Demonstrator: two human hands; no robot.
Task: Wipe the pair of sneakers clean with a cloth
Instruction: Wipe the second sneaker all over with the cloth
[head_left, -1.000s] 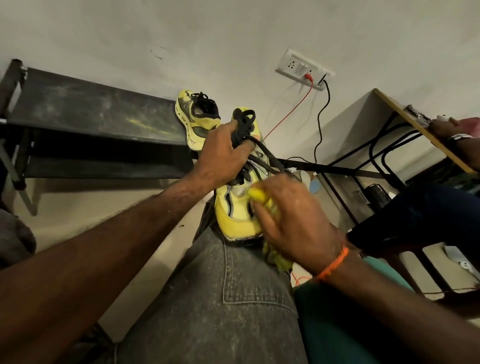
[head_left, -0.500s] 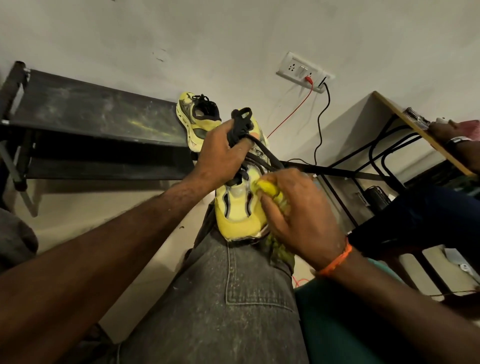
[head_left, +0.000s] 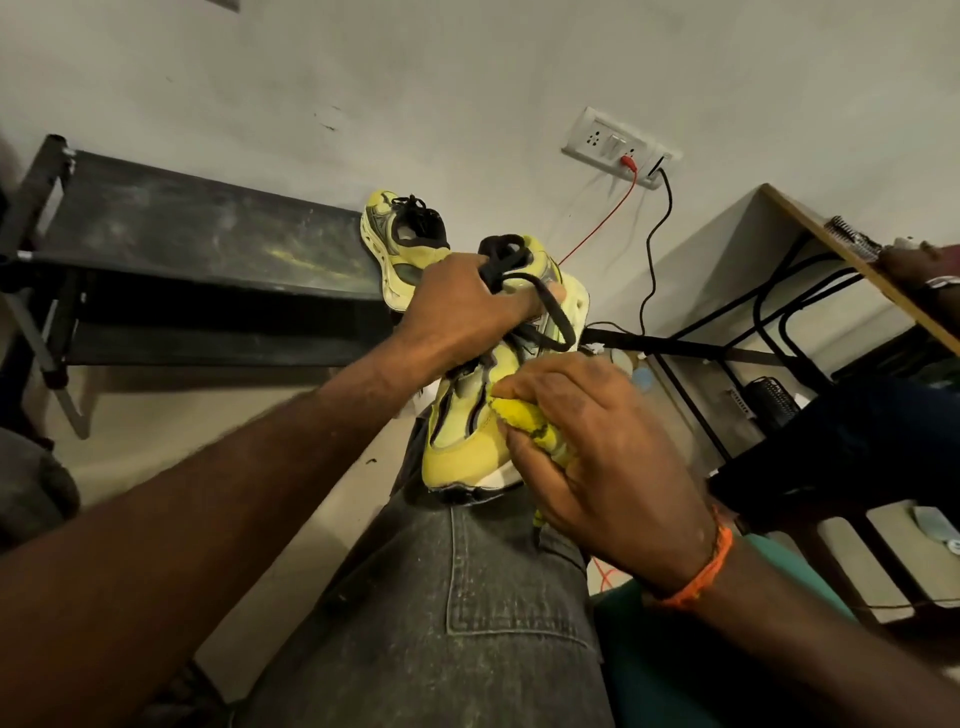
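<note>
Since 0.5 s ago: left hand (head_left: 462, 306) shifted further up over the collar of the yellow sneaker (head_left: 467, 447), fingers clenched around the gathered black laces (head_left: 506, 260). Right hand (head_left: 597, 447) slid lower along the side, fingers curled around the yellow cloth (head_left: 524, 415), pressing it against the upper. Sneaker propped toe-down on the grey denim knee (head_left: 467, 597).

Second sneaker (head_left: 400, 234) behind, on the end of the dark bench (head_left: 182, 244), partly hidden by the left hand. Wall socket (head_left: 618, 148) with red and black cables above; wooden desk (head_left: 841, 249) at right.
</note>
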